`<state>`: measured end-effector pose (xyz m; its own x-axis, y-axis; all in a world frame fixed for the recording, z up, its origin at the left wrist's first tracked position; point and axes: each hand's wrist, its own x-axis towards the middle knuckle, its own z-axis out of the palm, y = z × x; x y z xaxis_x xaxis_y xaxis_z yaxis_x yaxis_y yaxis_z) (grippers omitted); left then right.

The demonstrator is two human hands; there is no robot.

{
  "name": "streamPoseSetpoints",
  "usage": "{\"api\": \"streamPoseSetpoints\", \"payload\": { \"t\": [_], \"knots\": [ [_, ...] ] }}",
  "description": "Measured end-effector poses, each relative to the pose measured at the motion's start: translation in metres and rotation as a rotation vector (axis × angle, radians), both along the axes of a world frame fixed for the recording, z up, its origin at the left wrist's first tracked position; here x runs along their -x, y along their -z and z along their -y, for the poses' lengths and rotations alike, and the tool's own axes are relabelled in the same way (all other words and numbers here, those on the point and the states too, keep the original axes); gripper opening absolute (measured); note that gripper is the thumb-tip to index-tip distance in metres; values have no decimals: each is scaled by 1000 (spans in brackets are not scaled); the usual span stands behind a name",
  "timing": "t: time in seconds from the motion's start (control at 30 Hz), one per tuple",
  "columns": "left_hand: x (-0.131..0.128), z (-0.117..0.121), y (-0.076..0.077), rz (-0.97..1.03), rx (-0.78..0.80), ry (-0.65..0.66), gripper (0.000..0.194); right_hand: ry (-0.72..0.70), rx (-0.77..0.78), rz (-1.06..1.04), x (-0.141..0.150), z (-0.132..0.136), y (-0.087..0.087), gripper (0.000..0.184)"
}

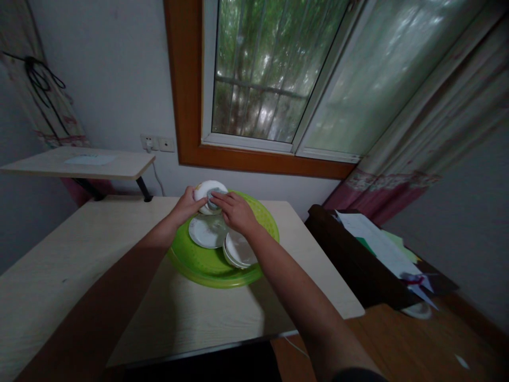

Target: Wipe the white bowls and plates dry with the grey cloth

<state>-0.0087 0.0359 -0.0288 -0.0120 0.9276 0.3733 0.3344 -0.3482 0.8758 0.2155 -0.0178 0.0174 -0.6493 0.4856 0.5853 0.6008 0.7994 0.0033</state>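
Note:
A white bowl (205,187) with a patterned edge is tilted up over the far side of a green plastic basin (222,281). My left hand (186,206) grips its left rim, thumb in front. Against the bowl, my right hand (236,211) presses a small grey scouring pad (214,198), its fingers closed over the pad's right side. Below the hands, a white plate (207,232) lies in the basin. Beside it rests a small stack of white dishes (240,250), partly covered by my right wrist.
The basin stands on a pale wooden desk (147,297) with a raised shelf (95,163) at the left. Behind is a wall with sockets (157,143) and a window (262,79). Papers (376,241) lie on a dark piece of furniture (338,254) to the right.

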Motion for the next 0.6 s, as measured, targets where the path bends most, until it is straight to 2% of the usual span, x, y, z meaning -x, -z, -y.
{"api": "streamPoseSetpoints", "payload": {
  "t": [0.13, 0.3, 0.6],
  "knots": [
    [-3, 5, -4, -95, 6, 4, 48, 5, -28, 5, 2, -2, 0, 52],
    [-5, 7, -8, -198, -20, -36, 51, 86, -35, -37, 4, -2, 0, 47],
    [-9, 22, -23, -241, -36, -132, 58, 177, 65, -287, -5, -10, 2, 46]
  ]
}}
